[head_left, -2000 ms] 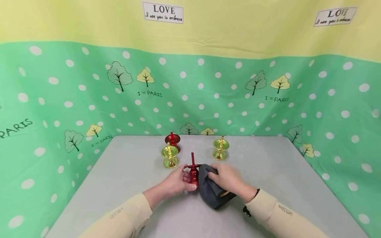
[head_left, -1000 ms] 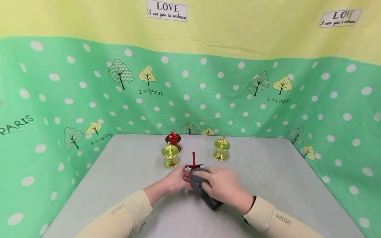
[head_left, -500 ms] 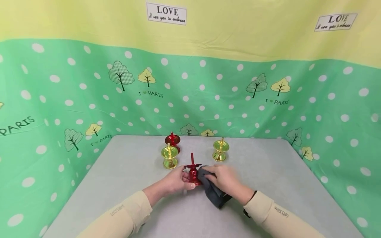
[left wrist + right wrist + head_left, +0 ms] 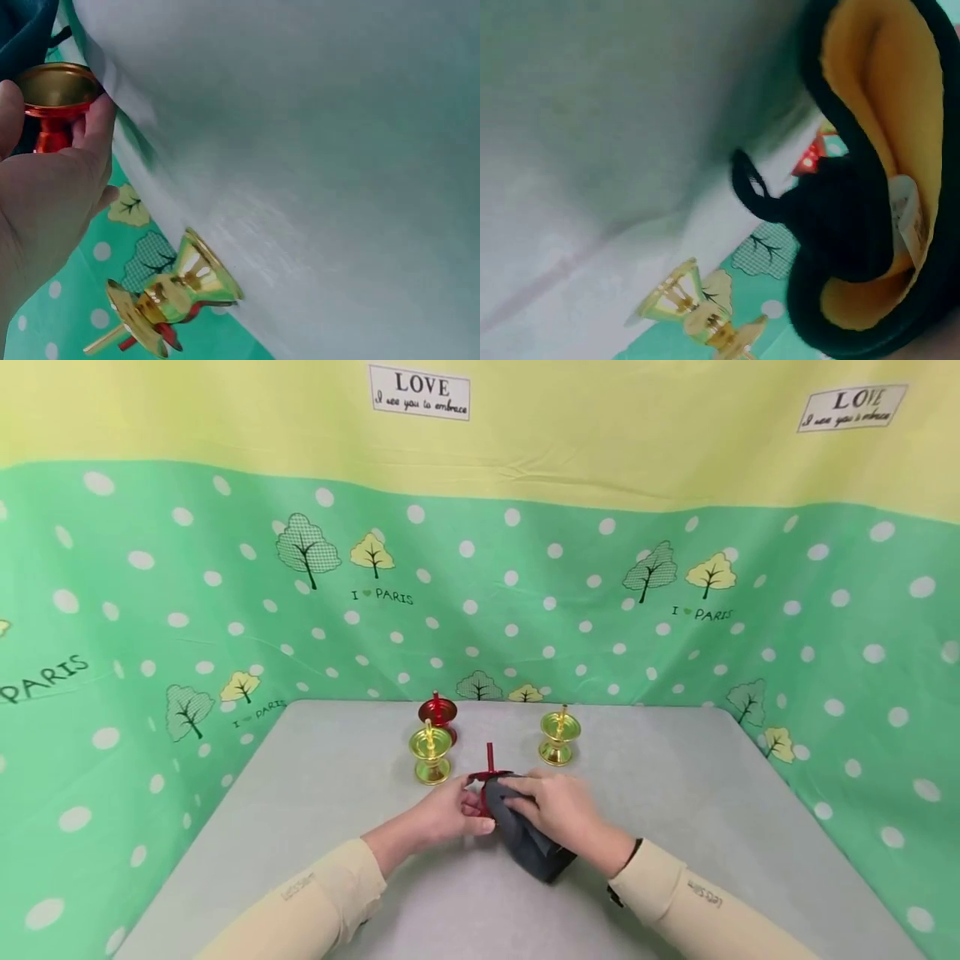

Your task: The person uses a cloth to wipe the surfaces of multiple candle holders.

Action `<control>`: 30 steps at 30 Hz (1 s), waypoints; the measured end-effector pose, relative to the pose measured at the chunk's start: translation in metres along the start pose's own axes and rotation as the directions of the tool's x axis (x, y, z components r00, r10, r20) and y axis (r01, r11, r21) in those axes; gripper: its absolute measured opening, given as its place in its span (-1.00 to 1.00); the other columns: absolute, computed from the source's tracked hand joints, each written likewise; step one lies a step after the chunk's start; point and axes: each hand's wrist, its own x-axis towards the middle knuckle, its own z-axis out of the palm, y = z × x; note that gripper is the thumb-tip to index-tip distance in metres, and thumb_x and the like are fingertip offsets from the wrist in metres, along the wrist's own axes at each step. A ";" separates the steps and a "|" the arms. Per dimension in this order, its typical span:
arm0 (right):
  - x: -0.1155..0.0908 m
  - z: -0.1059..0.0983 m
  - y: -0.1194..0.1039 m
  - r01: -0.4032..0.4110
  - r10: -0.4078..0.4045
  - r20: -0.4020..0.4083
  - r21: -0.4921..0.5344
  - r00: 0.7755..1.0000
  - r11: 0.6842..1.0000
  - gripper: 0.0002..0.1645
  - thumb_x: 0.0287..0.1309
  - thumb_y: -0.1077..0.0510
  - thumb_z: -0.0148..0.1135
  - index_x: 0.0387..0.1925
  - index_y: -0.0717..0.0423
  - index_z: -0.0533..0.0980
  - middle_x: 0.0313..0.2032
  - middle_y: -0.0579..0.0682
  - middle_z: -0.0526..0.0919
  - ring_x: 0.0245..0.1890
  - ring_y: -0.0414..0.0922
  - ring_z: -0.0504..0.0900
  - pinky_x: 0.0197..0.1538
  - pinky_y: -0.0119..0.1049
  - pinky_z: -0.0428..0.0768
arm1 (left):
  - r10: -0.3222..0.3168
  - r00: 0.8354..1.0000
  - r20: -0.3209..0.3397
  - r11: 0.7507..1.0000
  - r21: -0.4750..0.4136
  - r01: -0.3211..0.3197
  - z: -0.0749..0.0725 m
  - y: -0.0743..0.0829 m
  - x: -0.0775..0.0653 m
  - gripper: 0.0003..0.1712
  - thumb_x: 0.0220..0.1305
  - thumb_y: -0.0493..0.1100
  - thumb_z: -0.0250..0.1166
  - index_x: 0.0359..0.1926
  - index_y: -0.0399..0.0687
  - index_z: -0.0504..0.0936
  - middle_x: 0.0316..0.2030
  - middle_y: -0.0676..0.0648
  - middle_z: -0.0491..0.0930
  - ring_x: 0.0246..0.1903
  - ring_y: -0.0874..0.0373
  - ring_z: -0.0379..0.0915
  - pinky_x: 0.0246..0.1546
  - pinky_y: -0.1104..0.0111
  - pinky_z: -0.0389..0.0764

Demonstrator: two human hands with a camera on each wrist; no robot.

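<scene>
A: Where is the shiny red candle holder (image 4: 491,775) with a thin spike?

B: It is midway between the side edges of the grey worktop (image 4: 660,752), well apart from the far edge; the left hand (image 4: 450,814) holds it with bent fingers and thumb; its spike and dish are visible, but most of its stem and foot is hidden; in the left wrist view one hollow round end shows.

A: What hides it?

B: A soft dark grey cloth (image 4: 517,835) with yellow inner side, which touches the holder; the right hand (image 4: 564,810) pinches this cloth narrowly; the fingers under the fold I cannot see; a white label (image 4: 906,214) inside is too blurred for reading.

A: And behind?

B: A second red candle holder (image 4: 438,710) stands near the far edge, partly covered by a shiny golden candle holder (image 4: 431,756); another golden candle holder (image 4: 558,739) stands apart, toward the far right corner; the worktop's near edge is cut off.
</scene>
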 end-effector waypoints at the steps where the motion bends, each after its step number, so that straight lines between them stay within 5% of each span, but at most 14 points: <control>1: 0.000 0.000 0.001 -0.016 0.016 0.010 -0.006 1.000 1.000 -0.60 0.25 -0.07 0.53 0.13 -0.27 0.78 -0.20 -0.10 0.84 -0.30 -0.14 0.79 -0.36 -0.27 0.66 | -0.005 1.000 0.000 1.000 -0.010 0.005 0.000 -0.001 0.000 0.11 0.24 -0.12 0.61 0.59 -0.41 0.16 0.09 -0.19 0.73 0.06 0.04 0.68 0.22 0.05 0.70; 10: -0.005 -0.006 -0.011 -0.010 0.010 0.036 -0.009 0.999 1.000 -0.59 0.26 -0.15 0.53 0.12 -0.24 0.79 -0.21 -0.09 0.87 -0.30 -0.16 0.82 -0.37 -0.25 0.71 | -0.017 1.000 -0.007 1.000 -0.007 0.017 -0.001 -0.001 -0.003 0.04 0.14 -0.12 0.68 0.53 -0.25 0.33 0.12 -0.14 0.68 0.06 0.02 0.60 0.19 0.04 0.67; 16: -0.008 -0.005 -0.021 -0.094 0.094 0.053 -0.005 0.994 0.996 -0.62 0.29 -0.16 0.50 0.12 -0.28 0.78 -0.18 -0.09 0.87 -0.29 -0.14 0.83 -0.39 -0.26 0.68 | 0.063 0.990 -0.127 0.996 0.069 -0.054 0.006 -0.003 -0.002 0.39 0.02 -0.12 0.75 0.67 -0.31 0.02 0.19 -0.24 0.64 0.06 0.01 0.64 0.18 0.05 0.71; 23: -0.006 -0.004 -0.020 -0.178 0.178 0.059 0.004 0.982 0.984 -0.62 0.31 -0.18 0.48 0.12 -0.28 0.78 -0.08 -0.08 0.88 -0.19 -0.08 0.85 -0.31 -0.18 0.74 | 0.109 0.977 -0.183 0.992 0.078 -0.096 0.013 -0.002 -0.005 0.34 0.02 -0.07 0.74 0.65 -0.30 0.10 0.32 -0.28 0.62 0.20 -0.14 0.66 0.21 -0.01 0.71; 30: -0.007 0.002 -0.018 -0.017 0.016 -0.055 -0.024 0.998 1.000 -0.55 0.27 -0.21 0.51 0.18 -0.33 0.75 -0.10 -0.11 0.86 -0.20 -0.17 0.84 -0.26 -0.21 0.77 | 0.092 0.985 -0.148 0.995 0.043 -0.086 0.007 -0.006 -0.007 0.28 0.05 -0.19 0.71 0.65 -0.25 0.12 0.27 -0.28 0.65 0.12 -0.04 0.70 0.15 0.05 0.74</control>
